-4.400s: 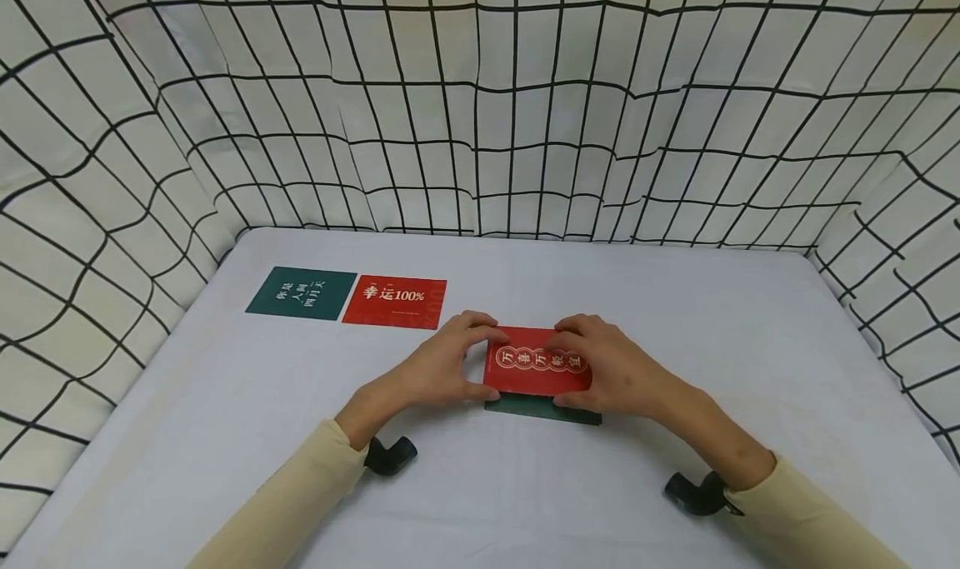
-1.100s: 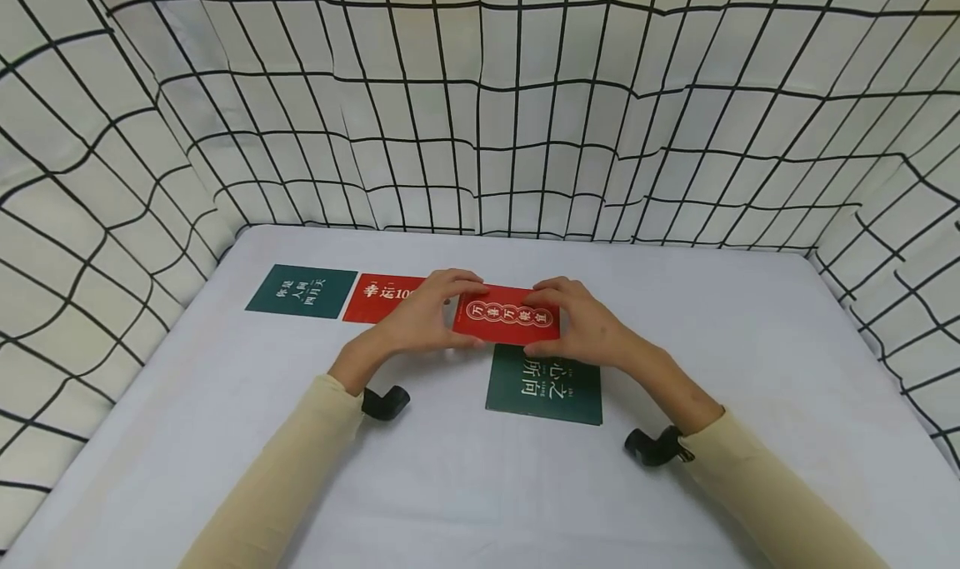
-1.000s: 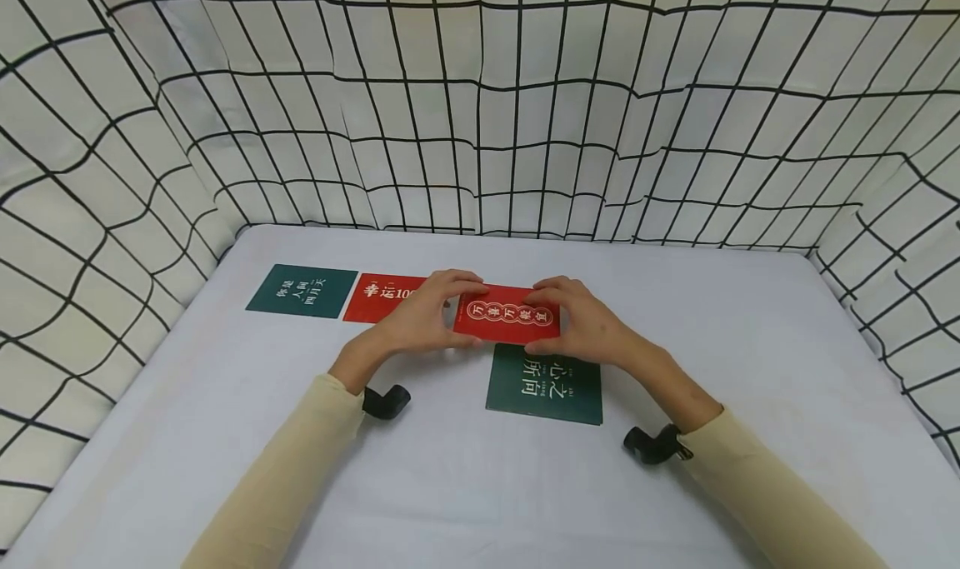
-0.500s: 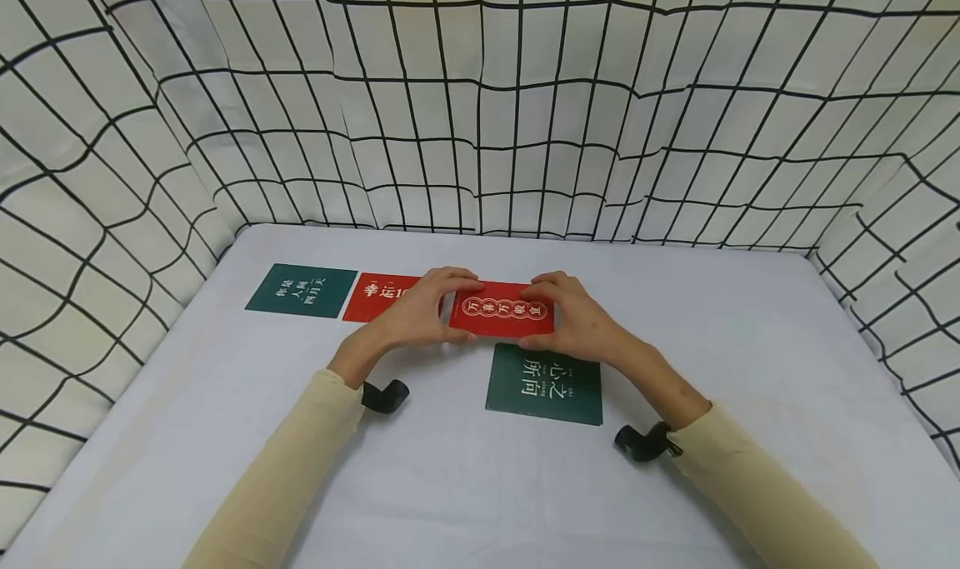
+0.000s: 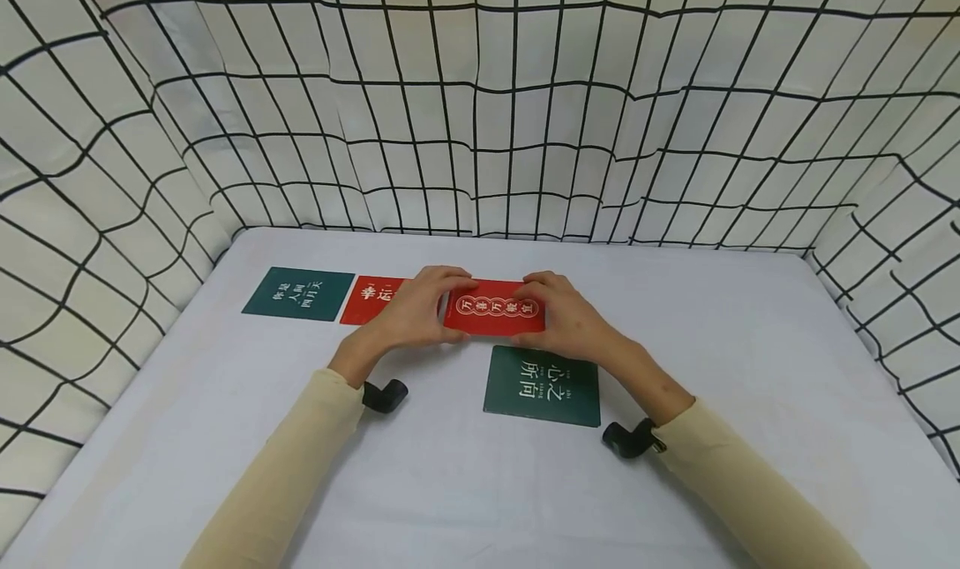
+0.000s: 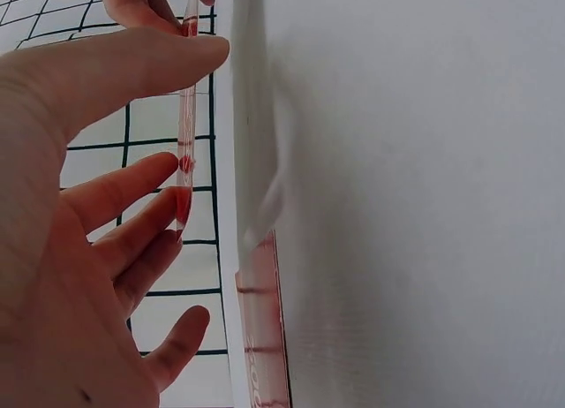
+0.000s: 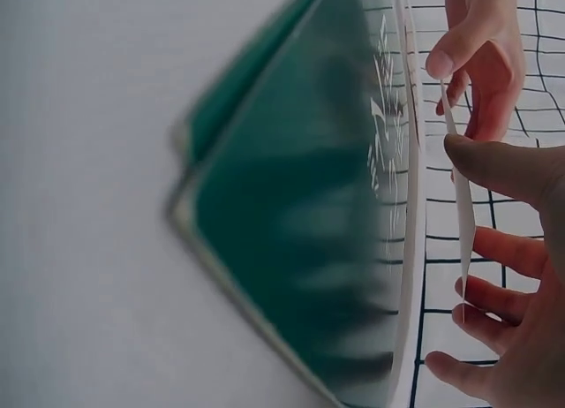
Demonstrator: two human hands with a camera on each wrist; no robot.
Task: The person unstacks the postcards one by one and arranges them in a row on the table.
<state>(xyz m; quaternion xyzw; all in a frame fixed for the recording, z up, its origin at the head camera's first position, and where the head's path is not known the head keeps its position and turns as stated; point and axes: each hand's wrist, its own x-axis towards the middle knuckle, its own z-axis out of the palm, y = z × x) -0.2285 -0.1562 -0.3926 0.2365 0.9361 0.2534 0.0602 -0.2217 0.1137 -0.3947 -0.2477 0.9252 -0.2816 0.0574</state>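
Observation:
A red card with white Chinese characters is held by both hands, raised off the table. My left hand pinches its left end between thumb and fingers. At the other end my right hand grips it the same way. Both wrist views show the card nearly edge-on. Below and nearer lie green cards, the top one lettered in white. The right wrist view shows two green cards slightly offset. A second red card lies flat to the left, partly hidden by my left hand.
Left of the flat red card lies another green card with white characters. All of these lie on a white-covered table. Black netting over white cloth rises along the back and sides.
Both hands have lifted the red card from over the green cards and carried it left and back, uncovering their lettering. In the last second it drifts a little further left, towards the flat red card.

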